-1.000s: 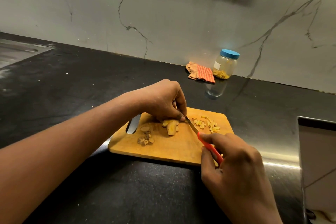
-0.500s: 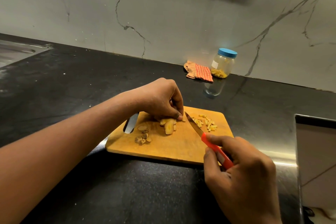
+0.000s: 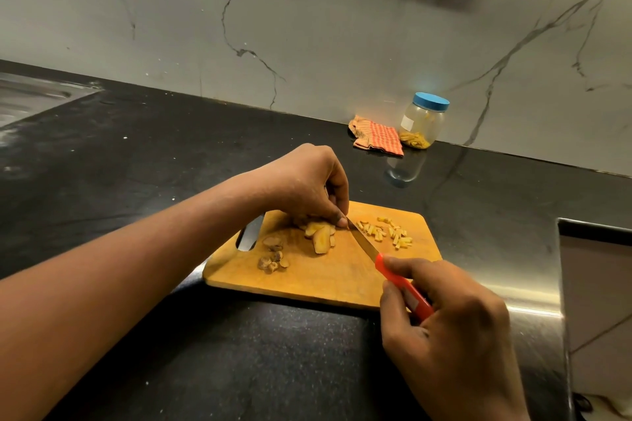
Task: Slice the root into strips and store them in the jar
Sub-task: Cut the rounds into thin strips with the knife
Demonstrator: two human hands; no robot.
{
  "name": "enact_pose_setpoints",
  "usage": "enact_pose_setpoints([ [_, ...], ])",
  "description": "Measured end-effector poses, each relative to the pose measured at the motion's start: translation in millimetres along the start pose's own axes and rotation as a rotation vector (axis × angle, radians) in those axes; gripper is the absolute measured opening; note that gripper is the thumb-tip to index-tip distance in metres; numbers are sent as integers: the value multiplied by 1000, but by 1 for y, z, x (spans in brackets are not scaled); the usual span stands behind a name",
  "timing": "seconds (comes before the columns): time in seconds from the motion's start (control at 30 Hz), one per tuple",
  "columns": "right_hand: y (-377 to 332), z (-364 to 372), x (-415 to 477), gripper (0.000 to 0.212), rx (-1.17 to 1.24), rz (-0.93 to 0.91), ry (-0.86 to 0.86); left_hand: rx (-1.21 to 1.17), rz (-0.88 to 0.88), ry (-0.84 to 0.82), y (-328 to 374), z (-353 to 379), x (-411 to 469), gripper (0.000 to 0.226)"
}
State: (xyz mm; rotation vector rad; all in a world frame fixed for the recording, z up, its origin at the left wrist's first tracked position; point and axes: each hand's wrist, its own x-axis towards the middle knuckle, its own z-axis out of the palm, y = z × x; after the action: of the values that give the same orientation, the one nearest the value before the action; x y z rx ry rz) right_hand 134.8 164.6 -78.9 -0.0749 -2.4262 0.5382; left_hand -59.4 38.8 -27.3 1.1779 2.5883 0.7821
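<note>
A wooden board (image 3: pixel 307 280) lies on a black counter (image 3: pixel 136 164), its handle slot at the left end; everything else is placed from the board. On its middle, the left hand (image 3: pixel 304 184) bends down over the root (image 3: pixel 321 236), fingers curled close together with the tips pressing the pale yellow slices against the wood; how much of the root sits under the palm cannot be seen. Just right of those fingertips the knife (image 3: pixel 383 263) runs slantwise, its narrow blade pointing up and left with the tip beside the left forefinger, edge down near the cut end of the root; whether the edge touches the wood cannot be told. The right hand (image 3: pixel 451 328), at the board's near right corner, is closed round the red handle, forefinger laid along the top and thumb on the side. On the board's right part lies a loose heap of strips (image 3: pixel 386 232), apart from the blade; on its left part, near the slot, sit a few brown peel scraps (image 3: pixel 272 255). Well beyond the board's far right corner, against the marble wall (image 3: pixel 307 27), the jar (image 3: pixel 422 123) stands upright with its blue lid on and some yellow strips at the bottom; a checked orange cloth (image 3: pixel 378 135) lies just left of it.
</note>
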Motion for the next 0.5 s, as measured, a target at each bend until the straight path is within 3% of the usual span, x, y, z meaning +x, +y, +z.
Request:
enact_pose_setpoints([
  [0.33, -10, 5, 17, 28, -117, -23, -120, -28, -43, 17, 2, 0, 0, 9],
  [0.5, -1, -1, 7, 23, -38, 11, -43, -44, -48, 19, 2, 0, 0, 11],
])
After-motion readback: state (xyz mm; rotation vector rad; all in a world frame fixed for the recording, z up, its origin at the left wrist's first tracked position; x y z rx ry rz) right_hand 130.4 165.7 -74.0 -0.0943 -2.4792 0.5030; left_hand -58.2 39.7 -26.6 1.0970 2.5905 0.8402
